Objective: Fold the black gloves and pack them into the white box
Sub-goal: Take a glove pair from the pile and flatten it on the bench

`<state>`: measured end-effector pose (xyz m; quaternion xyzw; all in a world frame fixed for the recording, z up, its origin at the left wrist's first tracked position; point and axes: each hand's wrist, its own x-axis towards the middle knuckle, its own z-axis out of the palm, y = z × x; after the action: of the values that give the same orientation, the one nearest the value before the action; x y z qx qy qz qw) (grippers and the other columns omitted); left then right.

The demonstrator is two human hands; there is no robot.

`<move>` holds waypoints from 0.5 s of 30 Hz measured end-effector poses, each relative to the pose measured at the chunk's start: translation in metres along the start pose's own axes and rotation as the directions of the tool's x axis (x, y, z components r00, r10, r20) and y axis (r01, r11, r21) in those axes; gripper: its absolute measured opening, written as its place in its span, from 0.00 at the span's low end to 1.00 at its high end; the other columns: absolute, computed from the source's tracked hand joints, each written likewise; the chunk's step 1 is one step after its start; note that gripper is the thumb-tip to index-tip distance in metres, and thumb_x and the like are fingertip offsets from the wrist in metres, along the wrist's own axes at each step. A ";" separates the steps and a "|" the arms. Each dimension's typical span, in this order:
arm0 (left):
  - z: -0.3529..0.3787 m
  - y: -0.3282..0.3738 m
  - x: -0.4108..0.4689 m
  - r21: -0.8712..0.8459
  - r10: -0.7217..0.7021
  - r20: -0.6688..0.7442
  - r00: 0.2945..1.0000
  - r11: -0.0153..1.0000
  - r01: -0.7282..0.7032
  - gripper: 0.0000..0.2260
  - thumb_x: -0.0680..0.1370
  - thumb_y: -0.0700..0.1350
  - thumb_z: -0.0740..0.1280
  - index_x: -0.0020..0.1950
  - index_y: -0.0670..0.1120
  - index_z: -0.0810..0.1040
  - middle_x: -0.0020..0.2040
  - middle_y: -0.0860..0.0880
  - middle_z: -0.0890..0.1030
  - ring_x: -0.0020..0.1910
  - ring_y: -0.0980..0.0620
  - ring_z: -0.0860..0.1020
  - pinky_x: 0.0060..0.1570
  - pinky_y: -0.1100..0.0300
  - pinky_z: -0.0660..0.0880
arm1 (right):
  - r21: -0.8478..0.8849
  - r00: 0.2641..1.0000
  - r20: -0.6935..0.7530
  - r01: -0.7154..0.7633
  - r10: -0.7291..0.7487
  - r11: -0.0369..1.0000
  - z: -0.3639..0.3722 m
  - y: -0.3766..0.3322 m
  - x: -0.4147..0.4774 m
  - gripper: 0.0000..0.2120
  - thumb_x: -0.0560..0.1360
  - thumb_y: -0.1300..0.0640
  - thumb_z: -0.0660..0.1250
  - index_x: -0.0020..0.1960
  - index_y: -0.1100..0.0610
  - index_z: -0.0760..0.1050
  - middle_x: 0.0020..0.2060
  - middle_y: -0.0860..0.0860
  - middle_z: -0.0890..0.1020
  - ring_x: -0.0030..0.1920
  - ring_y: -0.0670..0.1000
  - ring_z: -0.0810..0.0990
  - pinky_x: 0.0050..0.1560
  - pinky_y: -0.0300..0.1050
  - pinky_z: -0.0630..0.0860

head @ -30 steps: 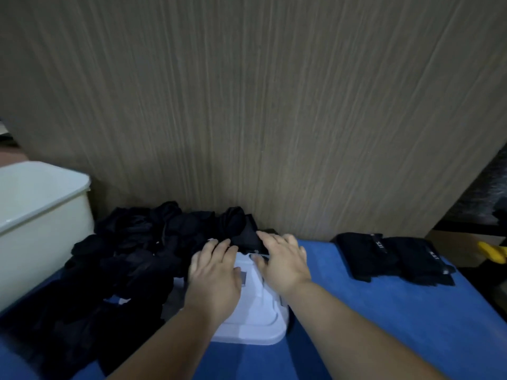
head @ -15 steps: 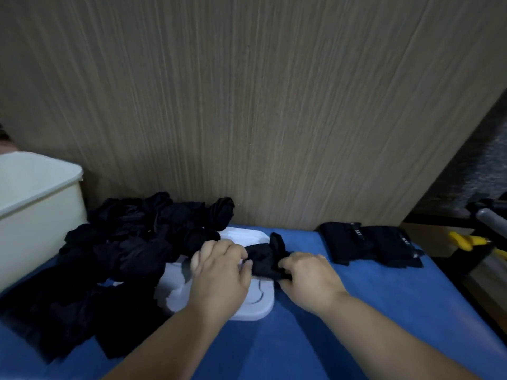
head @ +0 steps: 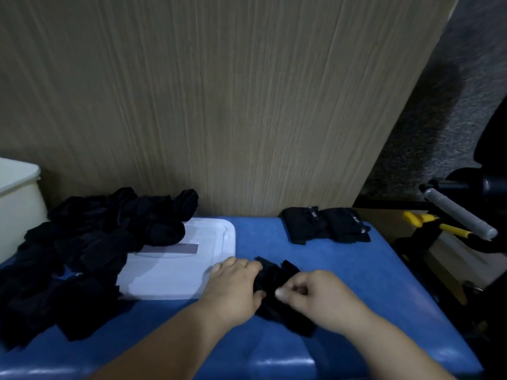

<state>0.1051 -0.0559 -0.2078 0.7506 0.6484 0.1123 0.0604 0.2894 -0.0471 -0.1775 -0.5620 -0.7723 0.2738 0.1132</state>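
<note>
At 6 o'clock, left hand and right hand grip one glove mid-fold; folded gloves at 1 o'clock, unfolded pile at 10 o'clock: early going.

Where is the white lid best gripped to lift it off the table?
Probably pinch the white lid at its bare right rim, coming from the right. It lies flat on the table, and the heap of black gloves covers its left side.

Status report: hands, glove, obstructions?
One black glove gripped by left hand and right hand on blue table. Glove bunched, beside white lid. Loose glove pile sits between it and white box.
</note>
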 end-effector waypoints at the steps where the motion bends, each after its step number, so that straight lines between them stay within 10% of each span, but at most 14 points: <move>1: 0.002 0.004 0.001 0.004 0.032 0.021 0.999 0.999 -0.032 0.23 0.78 0.57 0.61 0.72 0.55 0.63 0.67 0.56 0.69 0.68 0.53 0.64 0.66 0.59 0.57 | 0.024 0.996 -0.086 -0.013 0.015 1.000 -0.005 0.006 -0.001 0.09 0.73 0.41 0.68 0.40 0.45 0.79 0.33 0.43 0.80 0.39 0.43 0.79 0.41 0.40 0.74; 5: 0.010 0.014 0.009 -0.129 0.127 0.102 0.987 0.985 -0.113 0.23 0.80 0.52 0.62 0.74 0.57 0.62 0.71 0.57 0.67 0.70 0.53 0.63 0.69 0.59 0.58 | 0.054 0.928 -0.348 -0.122 0.134 0.991 -0.020 0.034 0.004 0.07 0.79 0.49 0.62 0.49 0.51 0.77 0.45 0.49 0.81 0.50 0.52 0.78 0.46 0.42 0.70; 9: 0.018 0.021 0.017 -0.246 0.159 0.098 0.983 0.960 -0.131 0.25 0.79 0.48 0.63 0.75 0.57 0.61 0.73 0.58 0.65 0.71 0.53 0.62 0.70 0.61 0.57 | -0.048 0.951 -0.220 -0.232 0.216 0.972 -0.018 0.057 0.014 0.13 0.81 0.48 0.59 0.54 0.55 0.77 0.50 0.54 0.81 0.54 0.56 0.78 0.46 0.43 0.70; 15: 0.022 0.025 0.029 -0.339 -0.156 0.083 0.984 0.924 0.175 0.24 0.77 0.57 0.64 0.71 0.52 0.65 0.64 0.51 0.73 0.63 0.50 0.71 0.62 0.55 0.70 | 0.025 0.974 -0.113 -0.195 0.196 0.981 -0.015 0.066 0.019 0.11 0.79 0.46 0.61 0.45 0.51 0.76 0.39 0.47 0.78 0.45 0.50 0.78 0.38 0.40 0.68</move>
<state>0.1389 -0.0294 -0.2208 0.6738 0.6777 0.1981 0.2179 0.3432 -0.0101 -0.2038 -0.6492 -0.7035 0.2561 0.1340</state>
